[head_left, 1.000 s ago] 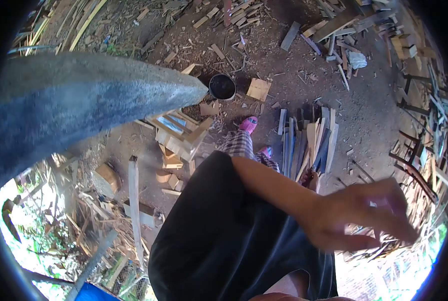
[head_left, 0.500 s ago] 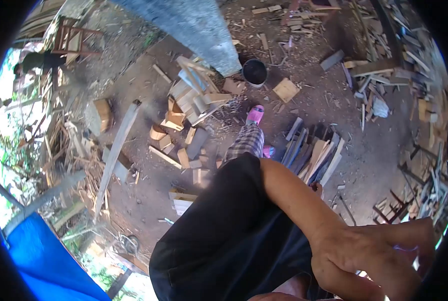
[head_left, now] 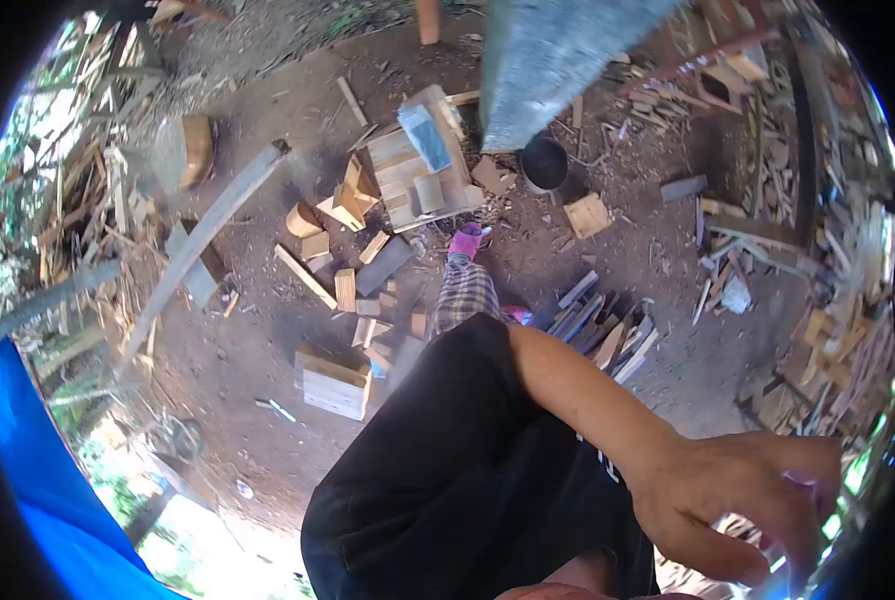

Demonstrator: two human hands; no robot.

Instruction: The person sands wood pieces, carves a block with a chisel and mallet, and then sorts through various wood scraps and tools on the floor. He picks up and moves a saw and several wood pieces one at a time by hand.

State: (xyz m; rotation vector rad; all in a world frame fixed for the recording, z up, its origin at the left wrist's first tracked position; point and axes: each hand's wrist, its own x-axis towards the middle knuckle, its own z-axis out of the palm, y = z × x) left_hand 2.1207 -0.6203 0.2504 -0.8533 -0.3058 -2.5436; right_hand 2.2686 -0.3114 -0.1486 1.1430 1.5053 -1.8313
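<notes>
My left hand (head_left: 737, 500) is raised near the lower right of the head view, close to the camera, with its back towards me. Its fingers are bent and the thumb stands apart from them; I see nothing held, though the fingertips are blurred against bright light. A dark sleeve (head_left: 417, 440) covers the upper part of that arm, and the bare forearm crosses in front of the dark shirt. My right hand is out of sight. Below the elbow show a checked trouser leg (head_left: 467, 295) and a pink sandal (head_left: 467, 240) on the dirt floor.
Wood offcuts (head_left: 345, 290), a slatted wooden piece (head_left: 397, 180) and a pale wooden block (head_left: 335, 390) lie ahead and left. A black bucket (head_left: 544, 163) stands beside a large blue-grey slab (head_left: 577, 60). Stacked strips (head_left: 607, 330) are right; blue tarp (head_left: 37, 480) hangs lower left.
The view has shifted, so the slab and bucket sit further right and the pale block shows more fully. My left hand stays raised, its fingers slightly more bent.
</notes>
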